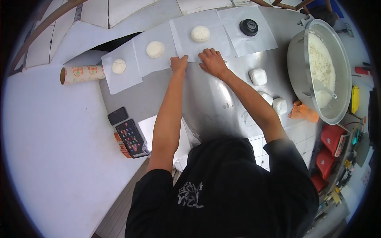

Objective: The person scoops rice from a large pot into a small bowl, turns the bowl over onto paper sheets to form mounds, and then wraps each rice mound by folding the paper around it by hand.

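Note:
My left hand [179, 63] is closed on the near left edge of a white paper sheet [183, 39]. On that sheet lies a round white mound [200, 34], apparently rice. My right hand [213, 62] rests at the same sheet's near edge, its fingers bent and slightly apart, just below the mound. To the left, a second mound [155, 49] and a smaller one [118, 66] sit on sheets of their own. A small black bowl-like mould [249, 27] stands on the rightmost sheet [262, 44]. What lies under my palms is hidden.
A large metal pot [298, 59] of white rice [322, 65] with a paddle [324, 89] stands right. Several white wrapped bundles, including one bundle [258, 77], and an orange cloth [304, 112] lie nearby. At left are a printed roll [82, 74], phone [118, 116] and tablet [131, 138].

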### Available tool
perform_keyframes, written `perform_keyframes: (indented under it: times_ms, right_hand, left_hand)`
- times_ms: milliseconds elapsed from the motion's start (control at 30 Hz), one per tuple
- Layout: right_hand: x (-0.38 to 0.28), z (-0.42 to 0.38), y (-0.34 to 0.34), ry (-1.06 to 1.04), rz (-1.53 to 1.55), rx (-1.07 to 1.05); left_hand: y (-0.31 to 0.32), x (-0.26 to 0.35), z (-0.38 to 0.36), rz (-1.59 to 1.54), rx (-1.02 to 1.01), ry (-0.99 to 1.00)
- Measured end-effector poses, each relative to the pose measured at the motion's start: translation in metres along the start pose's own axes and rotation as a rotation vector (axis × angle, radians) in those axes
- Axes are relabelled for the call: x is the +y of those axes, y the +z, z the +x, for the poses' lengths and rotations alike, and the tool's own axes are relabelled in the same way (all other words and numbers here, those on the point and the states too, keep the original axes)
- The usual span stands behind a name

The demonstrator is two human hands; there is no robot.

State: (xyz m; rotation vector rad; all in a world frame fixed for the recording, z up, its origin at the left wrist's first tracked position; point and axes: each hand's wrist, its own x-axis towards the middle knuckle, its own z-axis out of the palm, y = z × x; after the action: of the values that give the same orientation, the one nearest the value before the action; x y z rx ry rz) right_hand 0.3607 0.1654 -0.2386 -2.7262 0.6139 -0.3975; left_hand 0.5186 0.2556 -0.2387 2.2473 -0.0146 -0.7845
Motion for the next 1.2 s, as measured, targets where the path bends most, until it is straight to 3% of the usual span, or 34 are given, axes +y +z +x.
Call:
perform_keyframes:
  times_ms: [100, 167, 200, 267, 367, 533, 667, 733, 867, 933, 967, 1033, 1200]
  right_hand:
    - [0.003, 0.003, 0.014, -0.014, -0.022, -0.172]
    - [0.002, 0.003, -0.002, -0.069, 0.109, 0.011]
    - [0.003, 0.001, -0.001, -0.062, 0.11, 0.009]
    - [0.007, 0.001, -0.001, -0.095, 0.005, 0.254]
    - [0.026, -0.006, 0.014, -0.032, -0.05, 0.232]
    - [0.018, -0.048, 0.013, -0.077, -0.05, 0.186]
    - [-0.016, -0.124, 0.0, -0.129, -0.021, 0.101]
    - [-0.034, -0.172, -0.008, -0.167, 0.06, 0.047]
    - [-0.073, -0.258, -0.023, -0.206, 0.144, -0.025]
    - [-0.085, -0.286, -0.034, -0.176, 0.289, -0.091]
    - [-0.087, -0.295, -0.036, -0.155, 0.329, -0.098]
    - [-0.091, -0.302, -0.046, -0.125, 0.353, -0.116]
    - [-0.09, -0.283, -0.081, -0.091, 0.352, -0.102]
  left_hand:
    - [-0.003, -0.012, 0.016, 0.012, -0.183, 0.032]
    - [-0.008, -0.001, 0.009, -0.062, -0.295, 0.005]
    - [-0.013, 0.008, -0.002, -0.193, -0.324, -0.082]
    - [-0.018, 0.012, -0.012, -0.33, -0.35, -0.16]
    - [-0.024, 0.001, -0.02, -0.501, -0.35, -0.237]
    - [-0.023, -0.058, -0.055, -0.294, -0.303, -0.089]
    - [-0.036, -0.142, -0.105, -0.191, -0.259, -0.039]
    - [-0.042, -0.197, -0.131, 0.052, -0.205, 0.173]
    - [-0.083, -0.216, -0.228, 0.069, -0.33, -0.024]
    - [-0.095, -0.223, -0.264, -0.123, -0.275, 0.417]
    - [-0.1, -0.227, -0.272, -0.128, -0.279, 0.415]
    - [-0.111, -0.236, -0.282, 0.163, -0.171, 0.746]
    - [-0.105, -0.239, -0.244, 0.333, -0.204, 0.829]
